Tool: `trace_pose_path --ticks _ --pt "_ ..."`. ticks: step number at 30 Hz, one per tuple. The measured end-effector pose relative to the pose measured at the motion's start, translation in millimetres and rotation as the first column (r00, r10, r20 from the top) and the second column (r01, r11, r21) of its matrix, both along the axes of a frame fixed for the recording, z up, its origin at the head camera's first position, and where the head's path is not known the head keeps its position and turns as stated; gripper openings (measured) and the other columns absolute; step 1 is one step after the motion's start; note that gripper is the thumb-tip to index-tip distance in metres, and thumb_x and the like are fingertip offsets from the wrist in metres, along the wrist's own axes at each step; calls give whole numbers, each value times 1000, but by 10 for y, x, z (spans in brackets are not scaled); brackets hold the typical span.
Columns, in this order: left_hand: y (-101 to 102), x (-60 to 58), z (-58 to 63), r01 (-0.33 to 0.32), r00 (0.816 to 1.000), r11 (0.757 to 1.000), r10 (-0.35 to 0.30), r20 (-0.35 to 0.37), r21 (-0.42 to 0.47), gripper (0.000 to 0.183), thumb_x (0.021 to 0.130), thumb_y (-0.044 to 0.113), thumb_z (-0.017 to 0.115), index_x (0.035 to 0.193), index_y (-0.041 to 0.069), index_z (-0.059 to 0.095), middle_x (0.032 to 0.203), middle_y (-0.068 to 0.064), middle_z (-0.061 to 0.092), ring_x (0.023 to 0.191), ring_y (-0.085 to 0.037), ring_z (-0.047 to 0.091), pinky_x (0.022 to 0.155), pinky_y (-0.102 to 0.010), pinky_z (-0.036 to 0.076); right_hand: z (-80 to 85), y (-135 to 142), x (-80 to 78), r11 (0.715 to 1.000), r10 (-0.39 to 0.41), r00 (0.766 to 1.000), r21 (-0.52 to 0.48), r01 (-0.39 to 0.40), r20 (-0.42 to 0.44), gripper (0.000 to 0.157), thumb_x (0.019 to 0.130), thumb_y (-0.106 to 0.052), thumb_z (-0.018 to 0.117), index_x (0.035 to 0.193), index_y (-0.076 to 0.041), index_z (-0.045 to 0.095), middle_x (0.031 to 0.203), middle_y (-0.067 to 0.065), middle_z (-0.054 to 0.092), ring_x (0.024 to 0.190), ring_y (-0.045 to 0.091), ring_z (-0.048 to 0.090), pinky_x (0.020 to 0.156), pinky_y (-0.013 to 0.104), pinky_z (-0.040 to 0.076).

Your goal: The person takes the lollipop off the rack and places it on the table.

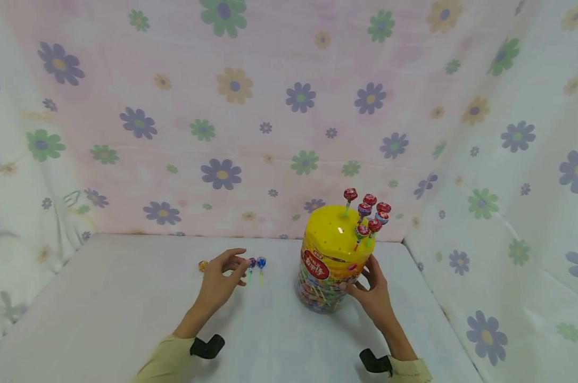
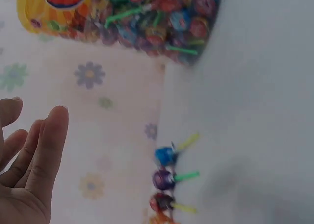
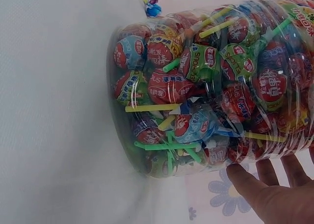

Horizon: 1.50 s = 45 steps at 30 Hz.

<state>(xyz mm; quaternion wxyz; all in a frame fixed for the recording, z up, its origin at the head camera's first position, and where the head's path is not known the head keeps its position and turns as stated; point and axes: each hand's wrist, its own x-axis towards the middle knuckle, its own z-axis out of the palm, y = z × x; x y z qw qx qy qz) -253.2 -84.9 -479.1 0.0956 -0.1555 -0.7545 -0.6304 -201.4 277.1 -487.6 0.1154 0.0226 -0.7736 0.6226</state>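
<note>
Left hand [image 1: 220, 277]: hanging over the row of loose lollipops, fingers loosely spread, nothing in it as far as I can see.
Right hand [image 1: 374, 300]: holding the big jar [image 1: 331, 270] low on its right side, thumb round the front and fingers further back.
Jar: upright on the white desk [image 1: 140, 303], right of the loose ones, clear plastic, stuffed with wrapped lollipops and their green and yellow sticks. Red oval logo on the front.
Lid: yellow lid [image 1: 328, 226] on top, dotted with little holes.
Stuck in the lid: I count seven lollipops [image 1: 364, 209], mostly red wrappers, heads up, all bunched over on the right side.
Loose lollipops [image 2: 163, 180]: lined up side by side near the back of the desk, blue, purple, reddish and orange, blue one nearest the jar. Visible sticks are yellow and green.
Backdrop: flowery cloth [image 1: 260, 122] behind and on both sides.
Sleeves: pale yellow sleeves [image 1: 166, 359], with a black piece [image 1: 207, 347] at each wrist.
</note>
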Motion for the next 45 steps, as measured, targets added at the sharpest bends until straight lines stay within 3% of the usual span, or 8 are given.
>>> trace_pose_path --ticks 3,6,12,17,23,28,35,45 --pt "243 24 184 57 997 997 -53 -58 58 35 95 7 70 130 3 64 100 -20 67 72 -6 67 60 -38 63 3 7 -5 1000 -9 1000 -1 9 -1 94 88 -8 80 161 -25 24 157 8 38 141 34 40 112 60 40" --pt "471 37 360 105 986 989 -91 -141 99 36 95 6 70 131 5 63 102 -18 66 76 -6 68 61 -33 63 7 4 -4 1000 -12 1000 4 12 0 94 88 -8 80 161 -24 24 158 9 37 142 35 40 112 61 40" --pt "872 106 727 179 953 969 -127 -276 170 40 99 5 65 137 5 56 111 -19 62 85 -23 69 67 -34 64 10 -7 16 1000 -7 1000 -7 7 -8 93 88 -6 79 161 -22 25 157 10 38 143 37 40 111 62 40" --pt "1144 95 942 245 940 951 -186 -287 188 40 99 3 64 137 1 54 116 -20 60 95 -33 67 76 -33 64 -8 -9 28 1000 -3 1000 -21 3 2 93 88 -5 79 161 -22 24 157 9 39 143 37 40 112 61 40" --pt "1405 -26 1166 302 933 933 -246 -263 196 40 99 2 63 137 -1 53 124 -21 60 106 -34 65 90 -33 60 -26 5 24 1000 -8 1000 -21 8 -1 94 87 -4 79 161 -21 24 157 9 39 143 37 40 111 61 40" --pt "1595 -101 1292 285 942 945 -246 -229 160 40 99 6 63 138 3 55 130 -18 62 116 -30 63 101 -35 55 -24 13 13 1000 -11 1000 -22 11 -6 94 87 -5 79 162 -21 24 157 10 39 143 38 40 111 61 40" --pt "1764 -145 1408 290 933 950 -254 -255 118 40 99 2 62 139 2 56 132 -17 63 119 -30 64 102 -36 54 -3 2 3 1000 -23 1000 -21 23 1 94 87 -5 80 161 -21 25 156 10 40 142 37 41 111 59 41" --pt "1844 -216 1404 308 910 942 -252 -329 132 36 96 -5 64 132 0 61 116 -22 69 111 -37 68 96 -32 57 -20 1 3 999 -24 1000 -27 24 4 94 86 -4 80 161 -21 25 156 10 41 142 37 42 111 58 41"
